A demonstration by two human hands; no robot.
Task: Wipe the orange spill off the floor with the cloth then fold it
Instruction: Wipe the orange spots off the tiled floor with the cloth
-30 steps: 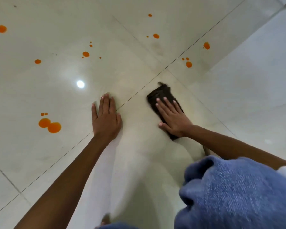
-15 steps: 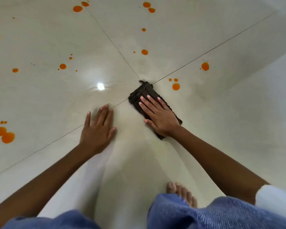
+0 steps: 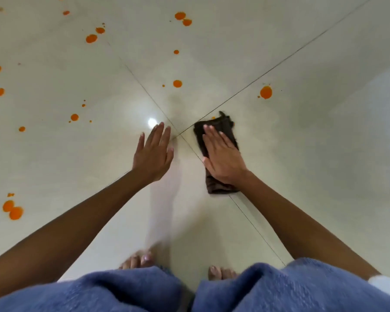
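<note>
A dark brown cloth (image 3: 221, 127) lies folded lengthwise on the pale tiled floor, just right of where the grout lines cross. My right hand (image 3: 223, 155) presses flat on it with fingers together, covering its middle. My left hand (image 3: 153, 152) is spread open with nothing in it, slightly blurred, just above or on the floor left of the cloth. Orange drops dot the floor: one large drop (image 3: 266, 92) beyond the cloth to the right, one (image 3: 177, 83) straight ahead, a pair (image 3: 13, 209) at the near left, and several more farther off.
My bare toes (image 3: 221, 272) and blue-clad knees (image 3: 126, 289) fill the bottom of the view. A lamp's bright reflection (image 3: 152, 122) shines by my left fingertips. Faint smeared streaks mark the tile around the grout crossing.
My right hand has slid the cloth rightward across the grout crossing, over the orange drops that lay beside it. My left hand has lifted and shifted forward. The view has tilted down, showing both feet.
</note>
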